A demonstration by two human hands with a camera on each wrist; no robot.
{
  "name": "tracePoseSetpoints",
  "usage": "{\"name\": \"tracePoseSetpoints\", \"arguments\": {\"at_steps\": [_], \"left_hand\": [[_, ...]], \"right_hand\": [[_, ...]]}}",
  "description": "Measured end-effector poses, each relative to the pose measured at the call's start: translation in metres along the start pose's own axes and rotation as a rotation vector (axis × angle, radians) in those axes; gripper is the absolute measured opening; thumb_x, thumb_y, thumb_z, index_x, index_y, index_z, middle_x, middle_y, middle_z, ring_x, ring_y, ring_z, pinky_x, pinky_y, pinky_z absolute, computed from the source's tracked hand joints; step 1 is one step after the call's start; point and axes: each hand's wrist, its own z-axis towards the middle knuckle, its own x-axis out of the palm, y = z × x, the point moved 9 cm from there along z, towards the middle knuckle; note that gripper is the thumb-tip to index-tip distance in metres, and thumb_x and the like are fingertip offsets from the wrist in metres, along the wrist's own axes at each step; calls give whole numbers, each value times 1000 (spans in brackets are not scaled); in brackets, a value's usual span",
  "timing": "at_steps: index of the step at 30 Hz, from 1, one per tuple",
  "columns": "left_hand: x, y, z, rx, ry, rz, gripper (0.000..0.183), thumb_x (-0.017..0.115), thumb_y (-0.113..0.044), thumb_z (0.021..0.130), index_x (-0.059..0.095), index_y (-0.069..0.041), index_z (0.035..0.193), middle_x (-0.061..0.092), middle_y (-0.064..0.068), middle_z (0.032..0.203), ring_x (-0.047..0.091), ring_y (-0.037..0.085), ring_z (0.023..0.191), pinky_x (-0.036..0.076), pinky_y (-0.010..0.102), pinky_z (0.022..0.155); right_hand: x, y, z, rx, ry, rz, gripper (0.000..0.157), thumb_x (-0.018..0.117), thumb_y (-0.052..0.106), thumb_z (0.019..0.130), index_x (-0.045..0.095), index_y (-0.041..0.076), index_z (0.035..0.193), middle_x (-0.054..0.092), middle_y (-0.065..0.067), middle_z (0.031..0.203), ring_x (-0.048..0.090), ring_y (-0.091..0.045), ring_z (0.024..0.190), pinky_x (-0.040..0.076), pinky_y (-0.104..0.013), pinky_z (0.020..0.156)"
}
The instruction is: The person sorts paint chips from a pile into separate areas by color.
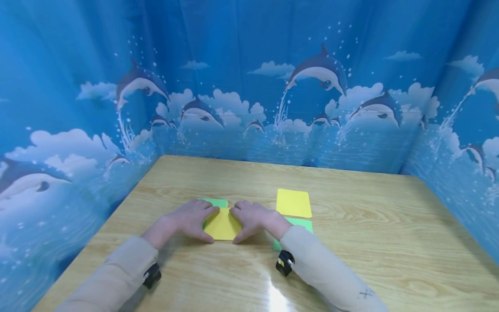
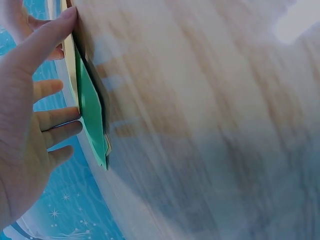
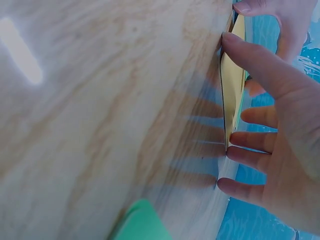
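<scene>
A yellow square sheet (image 1: 223, 227) lies on the wooden table between my two hands, overlapping a green sheet (image 1: 219, 202) that shows behind and to its left. My left hand (image 1: 194, 220) is at its left side, fingers spread and fairly straight, thumb at the near left corner. At the right side my right hand (image 1: 253, 219) mirrors this, its thumb on the near right corner. In the right wrist view the sheet's near edge (image 3: 231, 85) bows slightly up from the table. Green layers (image 2: 90, 105) show beside my left fingers in the left wrist view.
To the right, another yellow square (image 1: 293, 203) lies behind a green square (image 1: 304, 224), which my right forearm partly covers. A blue dolphin-print curtain (image 1: 249, 86) surrounds the table (image 1: 370, 242) at the back and sides. Each wrist carries a small black camera.
</scene>
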Motion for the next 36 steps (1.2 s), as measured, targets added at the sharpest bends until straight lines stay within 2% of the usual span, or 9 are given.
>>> {"name": "tracePoseSetpoints", "arguments": {"at_steps": [14, 20, 24, 28, 32, 36], "left_hand": [[-1, 3, 2, -57, 60, -62, 89, 63, -66, 71, 44, -8, 136, 52, 12, 126, 47, 30, 116, 36, 47, 99], [-6, 5, 2, -61, 18, -104, 89, 66, -64, 70, 44, -9, 137, 51, 11, 125, 49, 26, 111, 42, 44, 93], [-11, 5, 3, -54, -21, -106, 89, 65, -64, 70, 44, -9, 136, 51, 11, 127, 49, 27, 112, 42, 45, 93], [-14, 4, 4, -38, -40, -107, 90, 64, -66, 70, 45, -9, 136, 51, 13, 128, 48, 29, 113, 42, 46, 93], [-18, 1, 6, -14, -53, -97, 87, 64, -65, 71, 47, -8, 134, 51, 13, 127, 48, 30, 113, 41, 46, 94], [-21, -2, 10, -7, -73, -73, 81, 65, -62, 72, 52, -5, 128, 53, 13, 123, 49, 29, 112, 41, 43, 95]], "right_hand": [[3, -6, 4, 7, 13, 57, 93, 66, 64, 70, 38, 11, 140, 37, -9, 143, 38, -23, 127, 37, -42, 100], [2, -8, 4, -2, 13, 98, 95, 67, 65, 69, 37, 10, 141, 38, -9, 142, 39, -23, 125, 38, -41, 100], [0, -11, 2, -3, 20, 157, 97, 68, 64, 69, 34, 10, 142, 36, -10, 143, 37, -24, 127, 35, -39, 103], [-1, -13, 1, -5, 20, 217, 98, 71, 60, 68, 33, 10, 143, 39, -9, 139, 42, -21, 120, 38, -36, 99], [-5, -15, -1, -16, -14, 215, 97, 73, 59, 67, 35, 8, 141, 43, -9, 131, 46, -19, 111, 42, -32, 94], [-12, -18, -5, -28, -62, 170, 95, 73, 58, 67, 40, 5, 137, 44, -11, 130, 46, -20, 111, 42, -32, 94]]}}
